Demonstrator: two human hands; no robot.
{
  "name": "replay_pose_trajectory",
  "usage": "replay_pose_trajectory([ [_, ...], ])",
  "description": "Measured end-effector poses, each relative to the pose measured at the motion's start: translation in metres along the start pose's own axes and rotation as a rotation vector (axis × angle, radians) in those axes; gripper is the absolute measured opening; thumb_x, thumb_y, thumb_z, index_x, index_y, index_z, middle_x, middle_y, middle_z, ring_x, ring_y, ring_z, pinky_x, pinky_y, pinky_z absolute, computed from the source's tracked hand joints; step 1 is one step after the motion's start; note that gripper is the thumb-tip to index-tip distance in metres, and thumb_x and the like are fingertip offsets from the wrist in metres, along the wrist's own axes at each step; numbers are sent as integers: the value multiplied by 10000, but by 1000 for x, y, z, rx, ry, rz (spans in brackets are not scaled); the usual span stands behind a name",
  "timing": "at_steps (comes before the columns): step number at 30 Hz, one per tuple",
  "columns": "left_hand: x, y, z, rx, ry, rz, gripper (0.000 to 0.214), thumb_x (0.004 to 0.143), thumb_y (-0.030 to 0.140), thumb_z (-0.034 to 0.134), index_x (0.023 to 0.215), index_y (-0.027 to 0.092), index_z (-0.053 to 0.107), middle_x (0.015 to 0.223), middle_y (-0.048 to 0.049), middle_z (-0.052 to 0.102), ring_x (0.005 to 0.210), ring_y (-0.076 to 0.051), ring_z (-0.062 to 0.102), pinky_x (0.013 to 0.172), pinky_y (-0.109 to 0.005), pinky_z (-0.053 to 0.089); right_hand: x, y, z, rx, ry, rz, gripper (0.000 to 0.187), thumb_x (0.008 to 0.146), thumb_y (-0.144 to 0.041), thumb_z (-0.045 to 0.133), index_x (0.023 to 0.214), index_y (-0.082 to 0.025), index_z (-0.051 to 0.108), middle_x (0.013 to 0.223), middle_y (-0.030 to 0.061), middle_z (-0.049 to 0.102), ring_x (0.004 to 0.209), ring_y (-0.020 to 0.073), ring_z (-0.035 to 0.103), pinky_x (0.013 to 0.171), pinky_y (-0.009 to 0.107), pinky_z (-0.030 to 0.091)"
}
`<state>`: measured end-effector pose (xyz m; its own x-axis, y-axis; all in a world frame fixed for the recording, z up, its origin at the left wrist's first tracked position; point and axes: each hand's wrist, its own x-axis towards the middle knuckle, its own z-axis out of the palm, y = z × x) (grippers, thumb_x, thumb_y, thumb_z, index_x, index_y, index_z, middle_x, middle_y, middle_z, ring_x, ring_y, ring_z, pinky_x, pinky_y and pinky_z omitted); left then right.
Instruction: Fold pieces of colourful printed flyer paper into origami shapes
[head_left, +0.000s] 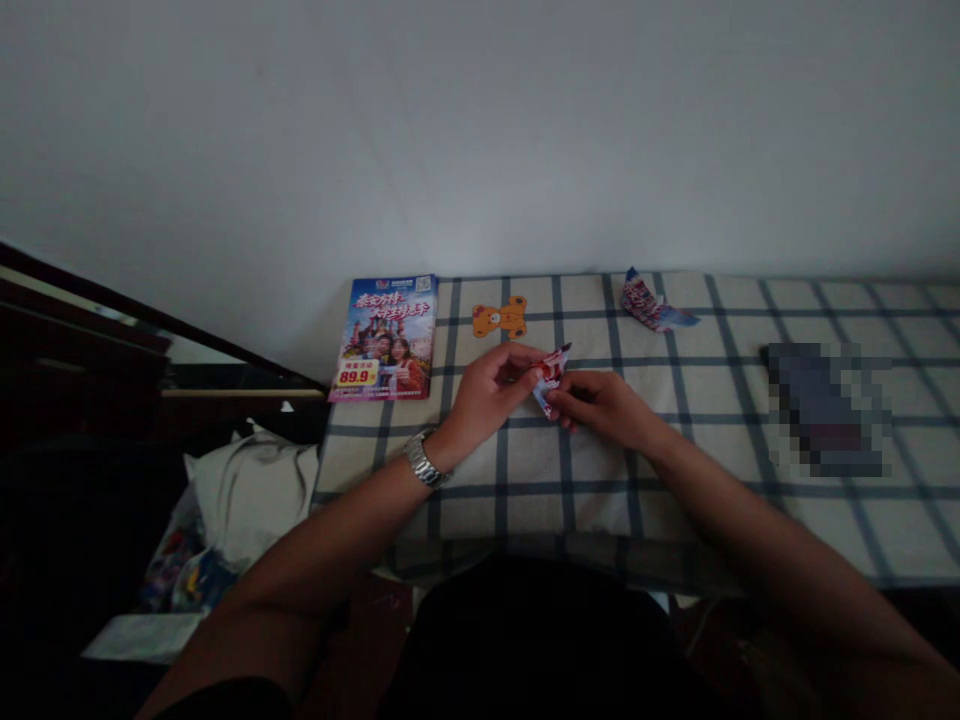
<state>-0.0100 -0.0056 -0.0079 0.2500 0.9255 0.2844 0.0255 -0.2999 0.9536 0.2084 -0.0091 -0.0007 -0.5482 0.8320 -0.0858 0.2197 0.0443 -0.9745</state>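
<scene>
— Surface?
— Checked-cloth table (675,450), white wall behind.
— Item one?
— Folded printed paper (551,377), mid-table, long axis pointing to the far edge. Left hand (487,392) and right hand (600,405) flank it, fingers pinched shut on it.
— Beyond?
— Bear cutout (500,318) and brochure (386,338), far-left corner.

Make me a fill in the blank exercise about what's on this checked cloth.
1. The left hand and right hand pinch the folded paper; the wristwatch is on the ____ wrist.
2. The orange cutout is shaped like a ____.
3. The orange cutout lies ____ of the flyer.
Answers: left, bear, right.
</scene>
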Motion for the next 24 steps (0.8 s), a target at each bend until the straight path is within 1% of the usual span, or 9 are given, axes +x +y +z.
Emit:
replay_pose_trajectory([
  [3, 0, -1, 0, -2, 0, -8, 230, 977, 377, 744, 1122, 199, 718, 1071, -61, 772, 958, -162, 733, 854, -282, 588, 0, 1, -2, 1, -19, -9, 354, 1012, -520, 649, 853, -213, 726, 757, 8, 723, 647, 145, 663, 632, 282, 553],
  [6, 1, -2, 0, -4, -7, -7, 232, 979, 376, 741, 1132, 206, 712, 1071, -57, 767, 949, -160, 721, 844, -279, 581, 0, 2, -1, 7, -4, -5, 359, 1013, -521, 647, 852, -209, 725, 755, 7, 720, 639, 139, 659, 621, 272, 546],
  [9, 2, -3, -1, 4, -11, -9, 239, 978, 386, 740, 1131, 205, 705, 1060, -54, 758, 948, -160, 716, 847, -278, 579, 1, 2, 1, 34, 41, 0, 376, 1003, -542, 651, 847, -207, 715, 729, 2, 706, 626, 141, 658, 618, 273, 548],
  [13, 1, -2, -1, 11, -36, -3, 230, 981, 391, 732, 1110, 204, 693, 1023, -41, 745, 914, -152, 715, 831, -269, 578, 1, 0, 1, 73, 122, 3, 371, 958, -569, 701, 854, -214, 687, 690, -13, 681, 599, 146, 642, 593, 275, 533],
  [19, 0, 3, -2, 20, -78, -62, 260, 982, 405, 721, 1132, 201, 663, 961, -35, 727, 872, -159, 711, 791, -270, 574, 0, 0, -2, 5, 81, -6, 382, 989, -570, 656, 838, -220, 666, 685, -7, 662, 616, 160, 631, 609, 289, 516],
  [24, 1, 6, -2, 53, -92, -67, 306, 969, 435, 728, 1156, 202, 661, 903, -23, 707, 802, -151, 683, 699, -245, 535, -1, 0, -4, -23, 38, -30, 387, 1005, -553, 639, 815, -217, 636, 678, -12, 641, 614, 153, 602, 607, 282, 485],
])
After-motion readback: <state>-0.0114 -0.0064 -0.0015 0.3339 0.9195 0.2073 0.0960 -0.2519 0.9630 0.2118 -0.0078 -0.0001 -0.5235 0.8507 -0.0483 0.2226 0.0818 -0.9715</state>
